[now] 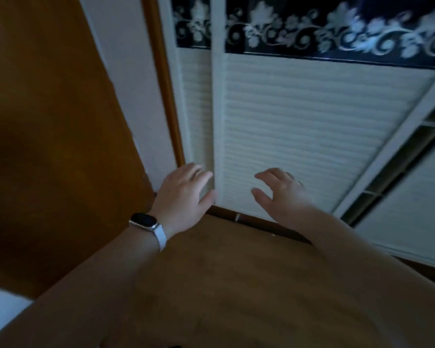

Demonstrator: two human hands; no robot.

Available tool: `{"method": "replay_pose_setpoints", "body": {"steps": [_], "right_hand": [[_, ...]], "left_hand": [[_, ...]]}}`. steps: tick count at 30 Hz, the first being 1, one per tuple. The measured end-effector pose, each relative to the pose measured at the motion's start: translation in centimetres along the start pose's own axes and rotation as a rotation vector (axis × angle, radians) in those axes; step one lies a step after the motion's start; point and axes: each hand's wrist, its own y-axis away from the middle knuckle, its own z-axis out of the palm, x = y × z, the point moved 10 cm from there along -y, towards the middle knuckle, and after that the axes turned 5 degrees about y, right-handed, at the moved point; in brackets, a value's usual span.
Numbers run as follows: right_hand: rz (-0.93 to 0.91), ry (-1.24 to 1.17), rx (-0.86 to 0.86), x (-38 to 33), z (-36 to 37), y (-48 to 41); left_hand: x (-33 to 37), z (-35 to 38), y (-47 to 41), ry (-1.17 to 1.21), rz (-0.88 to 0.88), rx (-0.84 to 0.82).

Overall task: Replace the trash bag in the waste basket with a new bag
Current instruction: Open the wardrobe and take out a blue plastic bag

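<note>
Neither a waste basket nor a trash bag is in view. My left hand [183, 189], with a white-strapped watch [147, 226] on its wrist, reaches forward with fingers spread, its fingertips at the left edge of a white ribbed sliding door [312, 126]. My right hand [279, 192] hovers open just in front of the lower part of the same door panel, fingers apart, holding nothing. Whether either hand touches the door I cannot tell.
The sliding doors carry a dark band with a white floral pattern [324, 28] along the top. A second door panel [412, 209] overlaps at the right. A brown wooden door [48, 146] stands at the left. The floor [224, 272] is brown wood.
</note>
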Motion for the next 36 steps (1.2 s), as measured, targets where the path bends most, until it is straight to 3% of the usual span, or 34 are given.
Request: {"method": "replay_pose_setpoints", "body": {"steps": [14, 24, 36], "right_hand": [[0.475, -0.015, 0.141, 21.0, -5.9, 0.6], [0.778, 0.161, 0.173, 31.8, -9.9, -2.1], [1.128, 0.258, 0.334, 37.8, -14.5, 10.4]], "left_hand": [[13.1, 12.0, -19.1, 0.188, 0.392, -0.138], [19.0, 21.8, -34.6, 0.305, 0.593, -0.274], [38.3, 23.6, -35.5, 0.424, 1.018, -0.335]]}}
